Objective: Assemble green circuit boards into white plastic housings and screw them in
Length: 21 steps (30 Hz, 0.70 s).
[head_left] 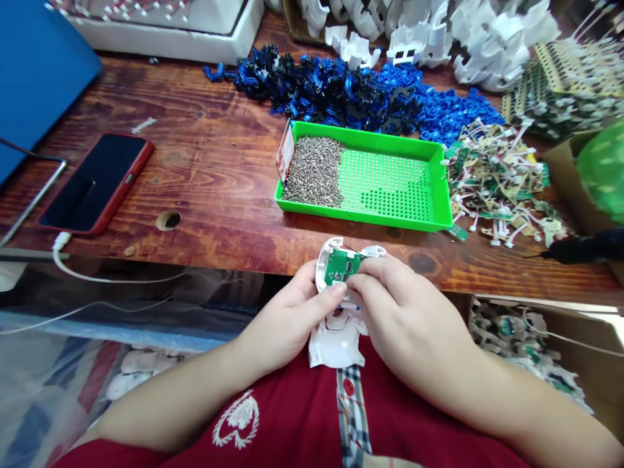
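Note:
A white plastic shell [336,349] with a green circuit board [337,265] seated in its upper part is held close to my body, at the table's front edge. My left hand [305,305] is closed around the shell's left side, its thumb lying over the lower edge of the board. On the other side, my right hand [397,299] has its fingertips bent together at the board's right edge. Those fingers cover that part of the board and shell, so whether they pinch some small piece is hidden.
Beyond my hands lies a green tray [400,224] with small screws [314,170] at its left end. Blue and black parts [322,88] are heaped behind it, small wired boards [502,182] to its right. A phone [97,182] charges at left; a dark screwdriver [585,250] juts in at right.

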Available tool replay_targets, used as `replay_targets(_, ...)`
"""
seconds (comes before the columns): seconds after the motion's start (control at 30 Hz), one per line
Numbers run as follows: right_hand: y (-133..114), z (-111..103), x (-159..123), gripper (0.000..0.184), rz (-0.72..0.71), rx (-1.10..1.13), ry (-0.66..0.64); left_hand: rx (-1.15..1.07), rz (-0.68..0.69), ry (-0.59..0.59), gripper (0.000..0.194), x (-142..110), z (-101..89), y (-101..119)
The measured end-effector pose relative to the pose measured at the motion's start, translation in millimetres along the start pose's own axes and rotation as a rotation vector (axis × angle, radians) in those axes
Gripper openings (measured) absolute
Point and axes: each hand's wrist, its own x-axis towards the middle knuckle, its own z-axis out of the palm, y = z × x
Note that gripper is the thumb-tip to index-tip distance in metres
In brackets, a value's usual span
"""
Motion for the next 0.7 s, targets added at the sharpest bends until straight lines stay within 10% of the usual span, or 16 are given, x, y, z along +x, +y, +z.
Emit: replay_targets(0.7,-1,8,-5,0.018,0.045,-0.001,0.010,0.239,0.101,0.061,0.032,-5,-5.2,0)
